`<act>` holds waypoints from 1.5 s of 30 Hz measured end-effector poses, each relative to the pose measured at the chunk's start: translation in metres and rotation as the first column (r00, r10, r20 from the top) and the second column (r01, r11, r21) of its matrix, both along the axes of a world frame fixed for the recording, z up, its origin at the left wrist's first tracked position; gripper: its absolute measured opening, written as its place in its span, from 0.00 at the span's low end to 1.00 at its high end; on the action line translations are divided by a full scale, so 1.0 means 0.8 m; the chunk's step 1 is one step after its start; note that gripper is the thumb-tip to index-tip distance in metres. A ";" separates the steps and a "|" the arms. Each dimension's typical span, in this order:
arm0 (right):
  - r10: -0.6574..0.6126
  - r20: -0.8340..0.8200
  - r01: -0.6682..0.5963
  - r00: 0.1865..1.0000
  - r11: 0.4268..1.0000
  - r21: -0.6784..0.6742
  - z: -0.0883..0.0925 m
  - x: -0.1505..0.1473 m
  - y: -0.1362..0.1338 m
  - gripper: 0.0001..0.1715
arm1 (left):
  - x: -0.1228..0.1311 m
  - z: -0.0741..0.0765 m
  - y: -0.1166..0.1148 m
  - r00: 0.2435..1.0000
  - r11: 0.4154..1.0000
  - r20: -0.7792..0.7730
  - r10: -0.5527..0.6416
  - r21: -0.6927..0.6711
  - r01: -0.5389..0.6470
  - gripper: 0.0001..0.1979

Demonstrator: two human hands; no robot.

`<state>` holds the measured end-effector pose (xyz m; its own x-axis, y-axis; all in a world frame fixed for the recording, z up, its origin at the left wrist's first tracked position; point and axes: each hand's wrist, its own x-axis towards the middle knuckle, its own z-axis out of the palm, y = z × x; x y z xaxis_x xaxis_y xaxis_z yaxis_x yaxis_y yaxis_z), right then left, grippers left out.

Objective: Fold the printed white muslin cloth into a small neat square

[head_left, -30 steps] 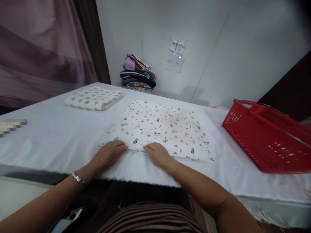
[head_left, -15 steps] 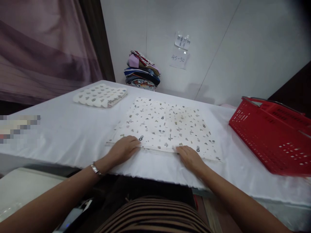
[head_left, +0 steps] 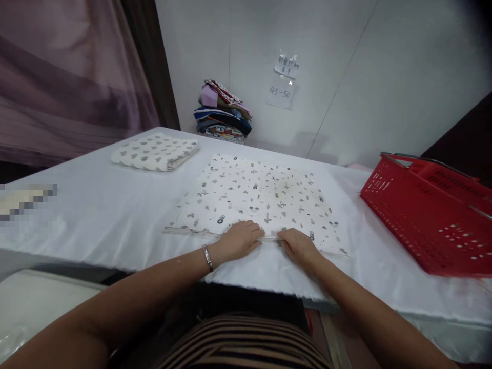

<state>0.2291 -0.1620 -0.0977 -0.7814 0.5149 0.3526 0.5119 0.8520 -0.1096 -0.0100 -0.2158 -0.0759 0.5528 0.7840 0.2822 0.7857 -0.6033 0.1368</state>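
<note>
A white cloth (head_left: 246,197) with small grey and olive prints lies folded flat on the table before me, its layered edge towards me. My left hand (head_left: 241,241) is at the middle of that near edge, fingers over the top and thumb below, closed on it. Just to the right, my right hand (head_left: 300,247) pinches the same edge, its fingertips curled over the fabric. A small gap separates the two hands. The undersides of both hands are hidden.
The table has a white cover (head_left: 126,210). A folded cloth with grey prints (head_left: 156,152) lies at the back left, a red plastic basket (head_left: 426,220) at the right. Folded textiles (head_left: 223,113) are piled by the wall, below paper signs (head_left: 282,92).
My left hand has slid right along the near edge of the cloth, closer to my right hand. The right hand and the cloth have hardly moved.
</note>
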 end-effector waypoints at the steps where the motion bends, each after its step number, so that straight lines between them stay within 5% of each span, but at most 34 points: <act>1: -0.010 0.000 0.010 1.000 0.999 -0.032 0.001 0.000 0.000 0.14 | 0.004 0.001 0.001 1.000 1.000 0.005 -0.012 -0.001 0.012 0.06; 14: -0.062 -0.004 0.059 0.998 0.974 -0.219 0.014 0.000 0.000 0.13 | 0.039 -0.020 0.020 0.995 0.992 -0.065 -0.070 0.099 0.076 0.08; 20: 0.019 -0.169 -0.035 0.985 0.995 -0.090 0.002 0.014 -0.006 0.10 | 0.041 -0.020 0.023 1.000 0.999 -0.018 -0.014 0.036 0.015 0.07; 28: 0.023 -0.110 -0.011 0.994 0.994 0.110 0.000 0.023 -0.009 0.12 | 0.041 -0.017 0.022 1.000 1.000 0.011 0.002 0.020 -0.002 0.06; 45: -0.022 -0.078 0.032 0.997 0.992 0.121 -0.002 0.018 -0.011 0.13 | 0.038 -0.022 0.023 0.999 1.000 0.050 0.012 0.006 -0.012 0.07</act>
